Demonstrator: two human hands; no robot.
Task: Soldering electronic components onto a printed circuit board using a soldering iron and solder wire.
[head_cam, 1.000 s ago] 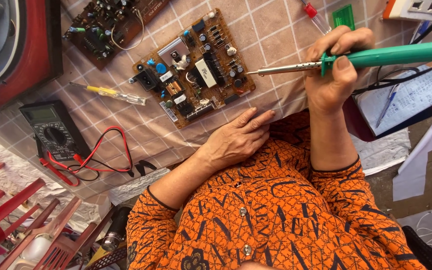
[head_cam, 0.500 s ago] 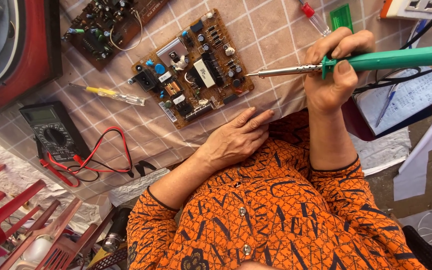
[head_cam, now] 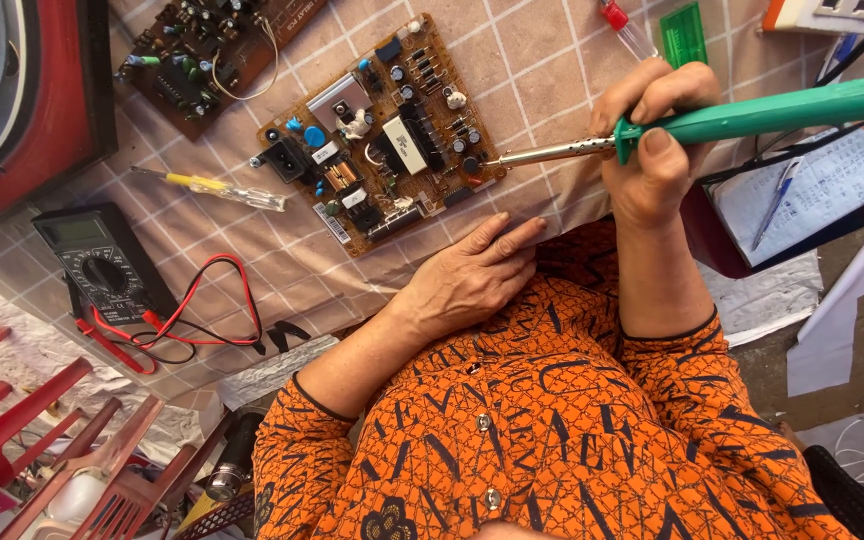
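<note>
Green-handled soldering iron gripped in a person's right hand, its metal tip touching the right edge of a brown circuit board on the tiled-pattern counter.

Right-hand fingers are clenched around the iron's handle, thumb pressed on its collar; the left hand lies flat and released at the counter's near edge, just below the board, grasping nothing. The board sits mid-counter, crowded with components. To its left lie a yellow-handled screwdriver and a black multimeter with red and black leads; a second, darker board rests above. Well to the right, a pen lies on a notebook. Both arms wear orange patterned sleeves.
</note>
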